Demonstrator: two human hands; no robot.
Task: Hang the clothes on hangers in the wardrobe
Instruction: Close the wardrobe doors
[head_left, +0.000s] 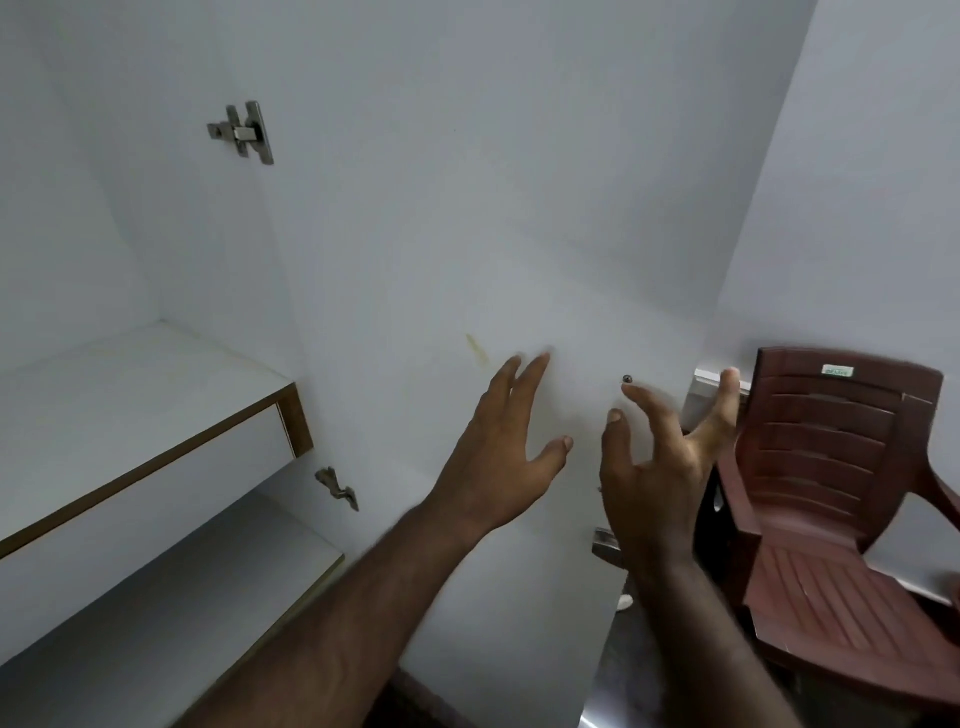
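Spreading straight and released, the fingers (535, 371) of the left hand (498, 457) reach the inner face of the open wardrobe door (441, 234); whether they touch it is unclear. The right hand (660, 473), loosely bent and empty, hovers at the door's free edge. A wardrobe shelf (130, 384) lies left, and a maroon plastic chair (831, 467) stands right.

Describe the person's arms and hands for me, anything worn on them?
Both hands are bare: the left hand and the right hand wear no gloves, and no ring shows on the fingers. The left forearm and right forearm show no sleeve, watch or bracelet within the frame. Blur hides fine detail on the right hand.
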